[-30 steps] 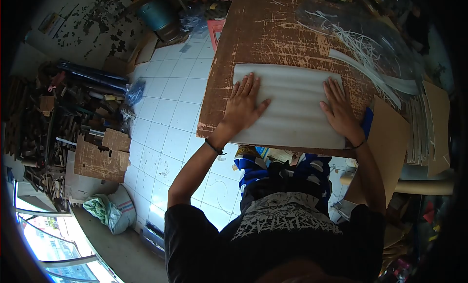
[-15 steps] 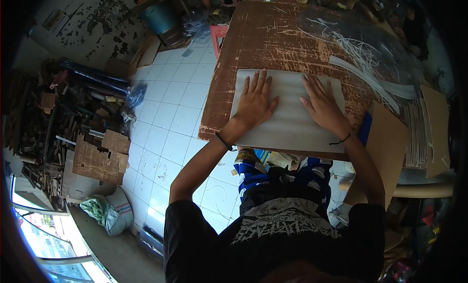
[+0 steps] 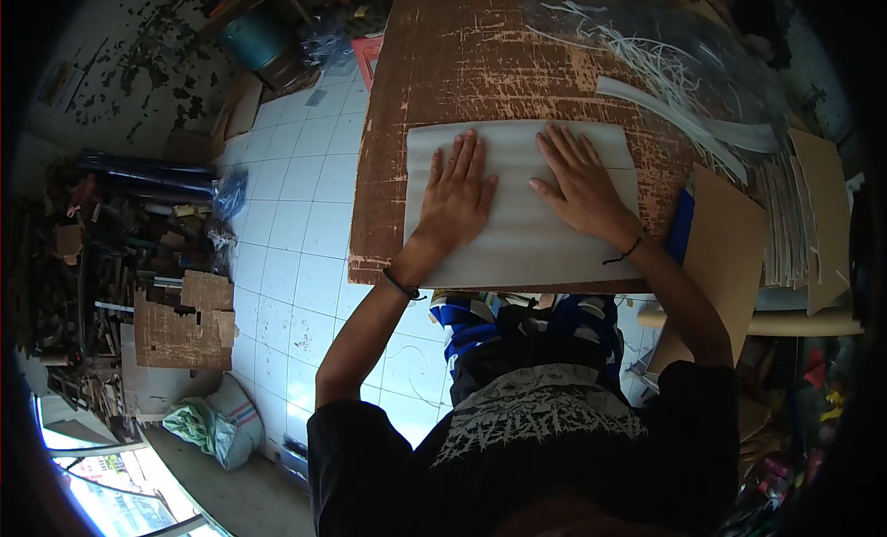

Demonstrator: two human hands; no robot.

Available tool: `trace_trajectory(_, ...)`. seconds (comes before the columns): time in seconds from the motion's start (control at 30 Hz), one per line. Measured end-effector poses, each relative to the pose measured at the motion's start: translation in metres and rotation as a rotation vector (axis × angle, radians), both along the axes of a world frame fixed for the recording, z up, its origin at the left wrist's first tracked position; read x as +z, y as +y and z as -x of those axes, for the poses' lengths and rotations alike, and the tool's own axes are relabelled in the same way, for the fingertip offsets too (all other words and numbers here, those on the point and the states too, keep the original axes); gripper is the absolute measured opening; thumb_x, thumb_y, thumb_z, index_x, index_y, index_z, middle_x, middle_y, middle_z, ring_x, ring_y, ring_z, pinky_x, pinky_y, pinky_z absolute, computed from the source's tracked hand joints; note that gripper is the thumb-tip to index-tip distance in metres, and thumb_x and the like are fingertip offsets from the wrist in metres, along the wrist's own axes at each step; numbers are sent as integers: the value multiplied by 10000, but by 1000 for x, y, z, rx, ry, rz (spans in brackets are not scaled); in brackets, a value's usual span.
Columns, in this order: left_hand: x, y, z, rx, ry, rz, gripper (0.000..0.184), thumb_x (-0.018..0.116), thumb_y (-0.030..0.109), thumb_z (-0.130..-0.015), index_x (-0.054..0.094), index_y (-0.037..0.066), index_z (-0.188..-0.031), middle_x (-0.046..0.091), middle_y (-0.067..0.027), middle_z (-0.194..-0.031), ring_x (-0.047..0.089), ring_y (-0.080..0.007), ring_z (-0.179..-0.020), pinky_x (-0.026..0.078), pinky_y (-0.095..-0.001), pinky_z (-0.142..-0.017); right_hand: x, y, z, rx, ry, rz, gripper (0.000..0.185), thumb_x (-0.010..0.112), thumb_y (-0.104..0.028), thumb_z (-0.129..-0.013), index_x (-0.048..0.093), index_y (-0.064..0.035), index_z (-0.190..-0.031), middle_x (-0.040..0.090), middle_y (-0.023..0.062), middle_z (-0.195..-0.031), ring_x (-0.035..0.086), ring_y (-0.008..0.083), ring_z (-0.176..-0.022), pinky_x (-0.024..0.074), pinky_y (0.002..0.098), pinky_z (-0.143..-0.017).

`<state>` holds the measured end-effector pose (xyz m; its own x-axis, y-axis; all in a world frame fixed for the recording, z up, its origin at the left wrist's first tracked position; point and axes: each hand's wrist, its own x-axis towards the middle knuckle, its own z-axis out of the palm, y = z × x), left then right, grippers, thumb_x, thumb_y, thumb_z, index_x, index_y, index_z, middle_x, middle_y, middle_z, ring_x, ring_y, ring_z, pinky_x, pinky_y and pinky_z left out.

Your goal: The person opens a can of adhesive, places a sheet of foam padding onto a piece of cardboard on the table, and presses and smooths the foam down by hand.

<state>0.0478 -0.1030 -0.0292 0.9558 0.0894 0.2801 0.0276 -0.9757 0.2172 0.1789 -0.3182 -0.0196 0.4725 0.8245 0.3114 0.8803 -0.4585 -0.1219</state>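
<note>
A pale grey, foam-like sheet (image 3: 522, 246) lies flat on the worn brown tabletop (image 3: 443, 66), close to its near edge. Faint bands and a crease line run across it. My left hand (image 3: 457, 193) rests palm down on the sheet's left half, fingers pointing to the far edge and thumb out to the side. On the right half, my right hand (image 3: 584, 190) is also laid flat, its fingers stretched and slightly apart. Both hands touch the sheet and neither grasps it. The sheet under my palms is hidden.
Thin white strips (image 3: 637, 61) lie tangled on clear plastic at the far right of the table. Brown boards (image 3: 716, 250) and a stack of panels (image 3: 785, 223) stand to the right. Scrap wood (image 3: 185, 320) and a sack (image 3: 236, 426) are on the left.
The view has shifted, so the table and sheet appear farther left. My hands stay flat on the sheet; their fingertips sit slightly nearer me from its far edge, and the right hand a little farther inward.
</note>
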Motion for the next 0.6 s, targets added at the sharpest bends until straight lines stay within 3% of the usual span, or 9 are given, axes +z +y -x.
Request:
trace_trajectory(0.27, -3, 1, -3, 6, 3, -8, 601, 396, 317, -1089, 316, -17, -1582, 277, -201, -1670, 222, -312, -1569, 138, -511, -1283, -4, -65, -22, -155, 14, 69, 765, 476, -493, -1065, 299, 55, -1569, 273, 261, -1650, 255, 408, -1540, 171, 533, -1271)
trace_trajectory(0.5, -2, -2, -4, 7, -67, 3, 613, 421, 327, -1058, 387, -62, -1531, 296, -277, -1640, 253, -416, -1544, 153, -535, -1270, 35, -50, -13, -211, -4, 266, 730, 514, -497, -1046, 408, 61, -1504, 307, 272, -1631, 271, 407, -1535, 188, 610, -1242)
trace_trajectory(0.6, 7, 1, -4, 11, 12, -36, 614, 426, 364, -1050, 419, -28, -1522, 268, -262, -1658, 222, -396, -1559, 137, -547, -1271, 33, -41, -14, -103, 69, 65, 701, 530, -514, -1033, 455, 7, -1495, 326, 265, -1624, 274, 416, -1531, 170, 610, -1245)
